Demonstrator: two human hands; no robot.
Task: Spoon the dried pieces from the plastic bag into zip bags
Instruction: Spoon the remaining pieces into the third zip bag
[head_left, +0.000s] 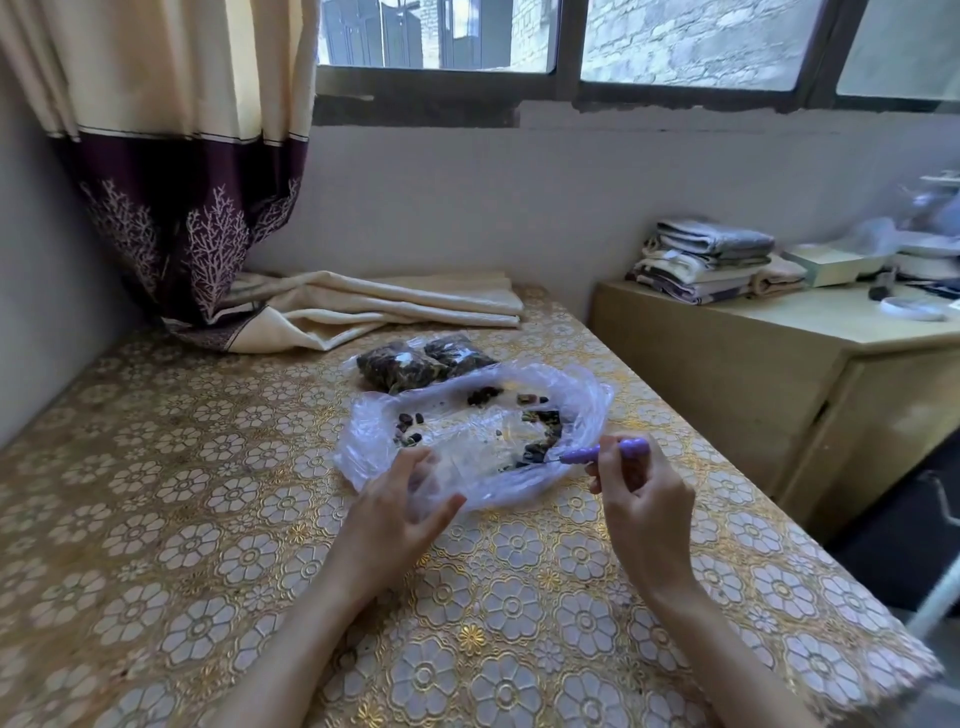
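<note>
Clear, crinkled plastic spreads open near the middle of the table: the plastic bag (475, 441) lies flat on the gold floral tablecloth (156, 519), with dark dried pieces (545, 434) scattered inside, thickest toward its right side and a smaller cluster at its left. The left hand (400, 512) holds the bag's near edge, thumb and fingers curled loosely with a fold of the film between them. The right hand (641, 496) pinches the purple handle of a spoon (605, 452) between thumb and curled fingers; the handle runs leftward from the fingers, and the spoon's front end dips over the bag's right rim into the pieces there, its bowl hidden among them. Just behind the bag, touching its far edge, lie two filled zip bags (421, 364) side by side, packed with dark pieces. Farther back a folded cream cloth (395, 304) rests against the wall beneath a cream and maroon curtain (171, 156). To the right, apart from the table, a light wooden cabinet (779, 374) carries a stack of folded towels (711, 260).
</note>
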